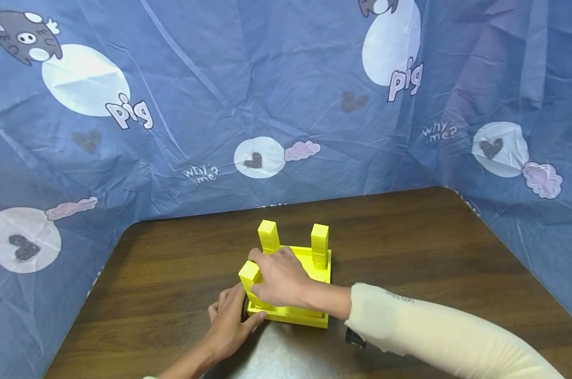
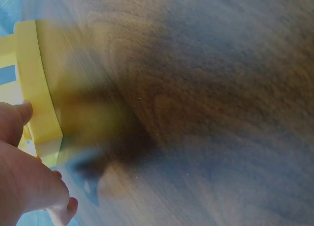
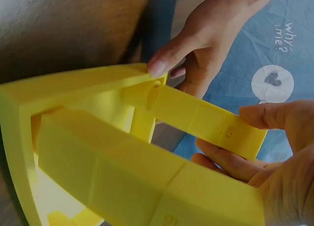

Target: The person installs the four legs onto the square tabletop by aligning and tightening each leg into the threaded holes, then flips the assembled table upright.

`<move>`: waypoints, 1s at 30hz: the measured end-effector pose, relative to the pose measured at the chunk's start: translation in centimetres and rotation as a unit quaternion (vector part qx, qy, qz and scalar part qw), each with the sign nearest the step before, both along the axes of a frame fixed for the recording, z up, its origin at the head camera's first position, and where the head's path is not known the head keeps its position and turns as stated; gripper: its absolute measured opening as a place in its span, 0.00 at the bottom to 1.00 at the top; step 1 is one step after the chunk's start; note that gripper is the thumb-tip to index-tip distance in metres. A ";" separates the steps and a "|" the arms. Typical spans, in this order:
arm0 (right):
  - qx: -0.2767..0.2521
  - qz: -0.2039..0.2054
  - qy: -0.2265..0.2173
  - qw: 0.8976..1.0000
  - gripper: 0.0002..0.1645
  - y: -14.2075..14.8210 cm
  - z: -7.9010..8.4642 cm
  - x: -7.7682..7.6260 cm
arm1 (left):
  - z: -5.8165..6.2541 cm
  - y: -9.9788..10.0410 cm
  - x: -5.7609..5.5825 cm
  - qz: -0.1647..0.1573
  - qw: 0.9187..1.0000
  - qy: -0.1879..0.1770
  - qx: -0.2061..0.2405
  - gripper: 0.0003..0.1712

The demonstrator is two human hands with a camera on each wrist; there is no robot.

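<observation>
A yellow rectangular frame point(image 1: 295, 317) with a raised rim lies on the table, its block-shaped legs pointing up, like a small stool upside down. My right hand point(image 1: 283, 279) grips the near left leg point(image 3: 196, 117) close to its top, thumb on one face and fingers on the other. That leg carries the marking "126". At the frame's near left corner my left hand point(image 1: 229, 321) holds the rim, thumb on the edge and fingers along the outer side. Another leg point(image 3: 127, 162) fills the front of the right wrist view; the head view hides it behind my right hand and forearm.
At the back of the frame stand a far left leg point(image 1: 268, 235) and a far right leg point(image 1: 319, 245). The dark wooden table point(image 1: 423, 237) extends around the frame. A blue printed cloth point(image 1: 196, 95) hangs behind the table and along its sides.
</observation>
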State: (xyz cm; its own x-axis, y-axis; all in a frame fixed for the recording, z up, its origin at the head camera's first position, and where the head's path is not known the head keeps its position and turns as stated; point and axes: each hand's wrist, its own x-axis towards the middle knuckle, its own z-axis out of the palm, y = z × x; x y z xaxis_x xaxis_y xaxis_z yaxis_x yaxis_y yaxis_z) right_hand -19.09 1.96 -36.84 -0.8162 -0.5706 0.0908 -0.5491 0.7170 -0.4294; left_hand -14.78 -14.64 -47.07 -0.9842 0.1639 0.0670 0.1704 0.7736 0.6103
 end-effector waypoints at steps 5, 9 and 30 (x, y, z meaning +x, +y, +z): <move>-0.001 0.017 0.021 1.000 0.28 0.2 -0.2 -0.2 | -0.1 0.1 0.0 0.003 1.000 0.004 -0.002 0.34; -0.012 0.020 0.009 1.000 0.28 0.3 -0.1 -0.3 | -0.2 0.1 0.1 0.003 1.000 0.007 -0.001 0.34; -0.037 0.020 0.038 0.998 0.27 0.8 -0.2 -1.0 | -0.1 0.2 0.1 0.002 1.000 0.014 0.004 0.36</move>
State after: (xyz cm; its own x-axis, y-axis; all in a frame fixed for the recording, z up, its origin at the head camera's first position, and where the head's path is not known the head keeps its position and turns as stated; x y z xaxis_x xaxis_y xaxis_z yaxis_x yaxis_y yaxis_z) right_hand -20.05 2.79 -37.01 -0.7823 -0.5917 0.1949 -0.6094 0.6620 -0.4363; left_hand -14.69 -14.45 -47.21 -0.9825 0.1595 0.0958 0.1845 0.7695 0.6114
